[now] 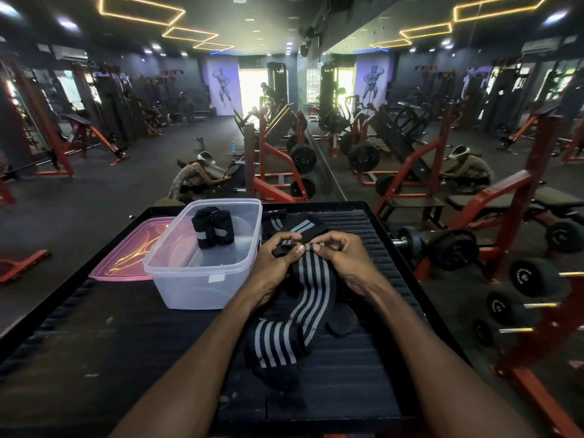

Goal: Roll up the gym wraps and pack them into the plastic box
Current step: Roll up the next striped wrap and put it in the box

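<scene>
I take the plastic box [202, 270] as my landmark and work down from the biggest thing. The black ribbed counter [363, 374] carries everything; the box stands on its left half, open-topped, and behind the box's left side lies a pink lid [126, 257], partly covered by it. Inside the box, toward its far end, stand the rolled wraps [213, 229], black with a grey band, at least two of them, upright and touching one another.

Right of the box lies the loose striped wrap [303, 298], black with grey lines. Its long axis runs from the far end, level with the box's far wall, back toward me past the box's near wall, where it folds over on itself in a slack heap. A further striped piece [295, 224] shows beyond my hands, just beside the box's right wall; I cannot tell whether it is the same wrap or another.

My left hand [278, 257] and right hand [341, 257] meet at the wrap's far end, fingers curled, both pinching it between thumb and fingertips. The left hand is the nearer to the box, almost touching its right wall. I judge a roll is just being started, so it should travel along that axis toward me.
</scene>
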A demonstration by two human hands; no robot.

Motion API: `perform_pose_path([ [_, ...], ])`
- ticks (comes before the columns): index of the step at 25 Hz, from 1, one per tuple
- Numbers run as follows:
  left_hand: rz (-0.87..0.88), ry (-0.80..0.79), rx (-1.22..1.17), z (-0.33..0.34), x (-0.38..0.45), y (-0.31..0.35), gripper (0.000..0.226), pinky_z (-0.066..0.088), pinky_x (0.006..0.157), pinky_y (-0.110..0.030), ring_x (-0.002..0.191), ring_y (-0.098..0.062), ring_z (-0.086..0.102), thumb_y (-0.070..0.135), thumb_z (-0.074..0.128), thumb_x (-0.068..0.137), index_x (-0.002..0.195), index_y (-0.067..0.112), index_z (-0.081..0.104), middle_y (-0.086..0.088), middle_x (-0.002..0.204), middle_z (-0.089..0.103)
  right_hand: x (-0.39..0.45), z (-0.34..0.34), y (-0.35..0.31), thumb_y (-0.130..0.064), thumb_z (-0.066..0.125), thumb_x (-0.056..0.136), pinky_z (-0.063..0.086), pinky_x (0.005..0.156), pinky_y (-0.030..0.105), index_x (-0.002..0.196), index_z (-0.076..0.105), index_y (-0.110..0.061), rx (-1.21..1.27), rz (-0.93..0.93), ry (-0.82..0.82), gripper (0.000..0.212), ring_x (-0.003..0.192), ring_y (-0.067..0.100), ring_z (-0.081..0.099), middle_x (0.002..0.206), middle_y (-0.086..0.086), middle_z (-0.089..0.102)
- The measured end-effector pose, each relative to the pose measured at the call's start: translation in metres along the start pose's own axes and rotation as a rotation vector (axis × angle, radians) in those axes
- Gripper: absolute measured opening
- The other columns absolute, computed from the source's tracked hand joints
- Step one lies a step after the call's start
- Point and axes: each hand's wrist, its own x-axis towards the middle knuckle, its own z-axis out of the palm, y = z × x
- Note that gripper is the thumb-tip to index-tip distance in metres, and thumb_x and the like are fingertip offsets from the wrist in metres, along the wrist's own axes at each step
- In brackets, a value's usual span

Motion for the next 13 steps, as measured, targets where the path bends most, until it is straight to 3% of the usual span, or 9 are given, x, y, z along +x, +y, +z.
perform_pose_path([
  [2,-0.041,-0.013,-0.032,-0.0001,-0.0006,0.0003,0.012,0.051,0.068,-0.034,0.09,-0.021,0.064,0.018,0.073,0.088,0.097,0.026,0.075,0.0,0.106,0.071,-0.0008,0.0002,-0.0007,0.007,0.072,0.084,0.056,0.083,0.026,0.087,0.075,-0.009,-0.005,-0.028,0.027,0.016,0.09,0.015,0.072,0.091,0.009,0.076],
  [6,0.076,0.047,0.045,-0.0014,0.0003,0.0012,0.013,0.051,0.092,-0.031,0.095,-0.012,0.065,0.009,0.075,0.085,0.088,0.021,0.076,0.006,0.092,0.073,-0.0037,0.004,-0.0032,0.009,0.073,0.08,0.057,0.083,0.025,0.085,0.076,-0.008,0.06,-0.023,0.031,0.018,0.09,0.017,0.073,0.092,0.01,0.076],
  [10,0.075,0.049,0.062,-0.0015,0.0009,-0.0015,0.016,0.051,0.096,-0.032,0.098,-0.015,0.067,0.005,0.076,0.083,0.085,0.021,0.077,0.006,0.091,0.074,-0.003,0.0022,-0.0036,-0.001,0.072,0.086,0.058,0.088,0.034,0.084,0.078,-0.009,0.096,0.096,0.005,0.01,0.089,0.021,0.072,0.088,0.011,0.077],
  [13,0.012,0.018,-0.063,0.0008,0.0011,-0.0032,0.01,0.053,0.095,-0.037,0.102,-0.022,0.068,0.007,0.076,0.083,0.086,0.016,0.077,-0.004,0.096,0.076,-0.0035,0.001,-0.0053,0.004,0.071,0.085,0.057,0.082,0.025,0.084,0.076,-0.005,0.122,0.072,-0.004,0.011,0.086,0.015,0.073,0.084,0.005,0.077],
])
